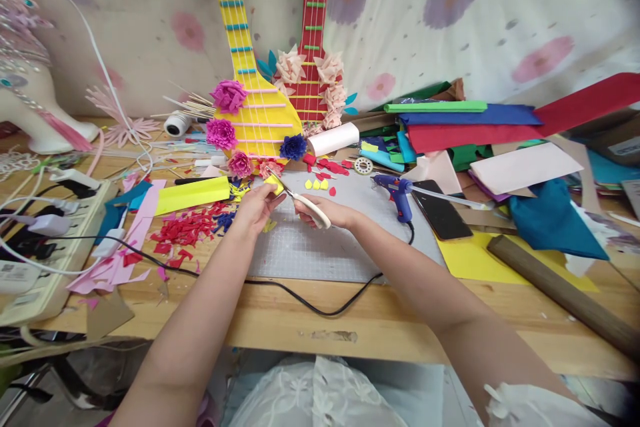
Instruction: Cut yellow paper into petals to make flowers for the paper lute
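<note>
My left hand (257, 207) pinches a small piece of yellow paper (273, 183) above the grey cutting mat (310, 257). White-handled scissors (313, 208) are gripped in my right hand (333, 211), their blades reaching left to the yellow paper. Whether the blades are cutting into it I cannot tell. Several small yellow petal-shaped pieces (317, 184) lie on the mat just beyond my right hand, close to red petal pieces (334, 167). Behind my hands leans a yellow paper stringed instrument (260, 107) trimmed with paper flowers.
A blue glue gun (397, 197) and a black phone (440, 210) lie to the right, near stacked coloured paper (465, 137). Red scraps (187, 227) and a power strip (65, 247) are at left. A black cable (320, 312) crosses the table's front. A red instrument (313, 27) leans behind.
</note>
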Demonstrator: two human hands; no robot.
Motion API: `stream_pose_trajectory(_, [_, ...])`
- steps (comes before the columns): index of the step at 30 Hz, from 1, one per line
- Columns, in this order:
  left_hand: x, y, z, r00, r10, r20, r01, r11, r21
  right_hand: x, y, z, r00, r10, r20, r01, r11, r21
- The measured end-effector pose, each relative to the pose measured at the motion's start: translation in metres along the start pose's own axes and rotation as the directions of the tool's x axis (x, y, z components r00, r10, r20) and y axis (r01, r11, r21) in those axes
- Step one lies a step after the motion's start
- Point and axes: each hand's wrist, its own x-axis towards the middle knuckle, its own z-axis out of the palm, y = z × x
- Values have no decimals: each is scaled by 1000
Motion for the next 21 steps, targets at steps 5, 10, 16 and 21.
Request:
stream_pose_trajectory(5, [1, 2, -3, 999, -26, 27, 26, 1000, 18, 0, 1, 1, 999, 42, -13, -41, 998, 38])
stream_pose_trajectory(10, [0, 8, -7, 998, -62, 28, 61, 998, 31, 1, 1, 2, 998, 65, -5, -65, 996, 58])
stream_pose_trajectory(16, [-3, 20, -15, 992, -120, 49, 115, 989, 92, 1, -1, 2, 999, 45, -12, -45, 999, -7])
stream_pose_trajectory(21, [-3, 27, -26, 985, -161, 62, 149, 975, 167, 1, -4, 5, 999, 49, 17, -48, 998, -43])
